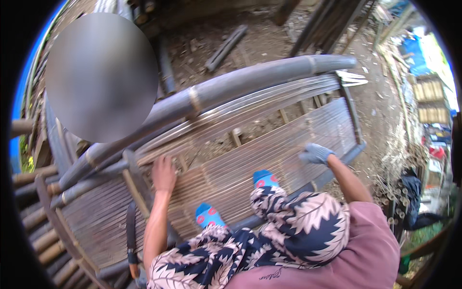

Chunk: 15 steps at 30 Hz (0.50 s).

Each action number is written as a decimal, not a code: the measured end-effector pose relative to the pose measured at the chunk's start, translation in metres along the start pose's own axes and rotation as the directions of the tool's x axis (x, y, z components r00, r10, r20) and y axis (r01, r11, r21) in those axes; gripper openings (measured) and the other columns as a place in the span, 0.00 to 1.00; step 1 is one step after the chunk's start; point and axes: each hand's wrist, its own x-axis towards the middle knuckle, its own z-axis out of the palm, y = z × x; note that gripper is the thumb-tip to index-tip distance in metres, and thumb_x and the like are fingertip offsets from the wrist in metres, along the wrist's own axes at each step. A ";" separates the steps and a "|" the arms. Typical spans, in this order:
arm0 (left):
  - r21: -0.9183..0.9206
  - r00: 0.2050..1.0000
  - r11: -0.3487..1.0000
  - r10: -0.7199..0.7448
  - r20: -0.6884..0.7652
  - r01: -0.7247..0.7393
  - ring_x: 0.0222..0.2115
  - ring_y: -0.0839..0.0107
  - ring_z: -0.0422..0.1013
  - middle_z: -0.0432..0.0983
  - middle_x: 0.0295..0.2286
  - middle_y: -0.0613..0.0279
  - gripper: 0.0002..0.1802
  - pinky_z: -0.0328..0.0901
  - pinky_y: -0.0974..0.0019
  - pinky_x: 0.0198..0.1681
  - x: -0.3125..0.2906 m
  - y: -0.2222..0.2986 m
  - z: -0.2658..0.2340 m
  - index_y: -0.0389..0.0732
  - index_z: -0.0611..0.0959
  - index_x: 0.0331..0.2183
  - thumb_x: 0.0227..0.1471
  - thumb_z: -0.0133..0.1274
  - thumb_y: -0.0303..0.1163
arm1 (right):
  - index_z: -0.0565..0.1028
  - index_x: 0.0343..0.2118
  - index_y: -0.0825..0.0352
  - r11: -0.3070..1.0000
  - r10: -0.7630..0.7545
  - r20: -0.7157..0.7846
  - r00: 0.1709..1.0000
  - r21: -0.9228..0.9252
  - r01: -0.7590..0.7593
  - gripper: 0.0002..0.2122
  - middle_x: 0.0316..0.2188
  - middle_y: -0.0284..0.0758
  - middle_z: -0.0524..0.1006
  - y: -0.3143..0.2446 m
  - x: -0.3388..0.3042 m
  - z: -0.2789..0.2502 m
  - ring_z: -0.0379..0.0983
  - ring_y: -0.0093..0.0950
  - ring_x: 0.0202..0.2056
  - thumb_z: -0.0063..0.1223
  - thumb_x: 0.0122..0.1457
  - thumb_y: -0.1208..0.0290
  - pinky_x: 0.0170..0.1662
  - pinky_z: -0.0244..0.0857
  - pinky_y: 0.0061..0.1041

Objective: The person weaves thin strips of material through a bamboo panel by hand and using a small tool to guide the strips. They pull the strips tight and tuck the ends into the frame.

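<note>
I crouch in socks on a panel of split bamboo slats (231,168) set in a dark bamboo frame. My left hand (164,173), bare, lies with fingers spread at the panel's far-left edge, by a gap between the slats. Toward the right end, my right hand (316,154) wears a grey glove and rests low over the slats. Its fingers look drawn together; a thin reddish strand shows beside them, and what they hold is hidden. Beyond the gap runs a bundle of loose thin strips (269,98), frayed at the right end.
A thick bamboo pole (250,77) curves along the far side. Left of my forearm lies a long dark blade (131,221) with a brown handle. Another slatted section (98,221) adjoins at left. Cut poles (397,197) are piled at right. A blurred oval covers the upper left.
</note>
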 end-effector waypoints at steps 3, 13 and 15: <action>0.123 0.974 0.988 0.115 -0.197 -0.091 0.42 0.53 0.68 0.71 0.38 0.55 0.17 0.65 0.52 0.44 -0.001 -0.011 0.022 0.42 0.76 0.41 0.46 0.56 0.31 | 0.73 0.23 0.71 0.571 0.501 -0.273 0.821 0.817 -0.077 0.19 0.19 0.38 0.72 0.029 0.052 0.010 0.71 0.24 0.22 0.48 0.60 0.57 0.23 0.65 0.29; 0.178 0.972 0.965 0.214 -0.095 -0.195 0.37 0.54 0.67 0.70 0.35 0.57 0.14 0.65 0.54 0.40 0.007 -0.029 0.015 0.41 0.76 0.38 0.45 0.55 0.26 | 0.72 0.28 0.69 -0.195 0.847 0.006 0.531 0.933 0.301 0.08 0.21 0.40 0.76 0.033 0.171 -0.057 0.74 0.32 0.18 0.49 0.56 0.69 0.20 0.68 0.32; 0.145 0.967 0.963 0.240 -0.088 -0.226 0.37 0.54 0.67 0.70 0.35 0.57 0.15 0.64 0.53 0.39 0.002 -0.028 0.012 0.41 0.76 0.38 0.44 0.54 0.25 | 0.72 0.25 0.71 -0.235 0.841 0.017 0.541 0.912 0.337 0.07 0.19 0.41 0.75 0.047 0.163 -0.047 0.74 0.33 0.17 0.49 0.54 0.72 0.20 0.68 0.34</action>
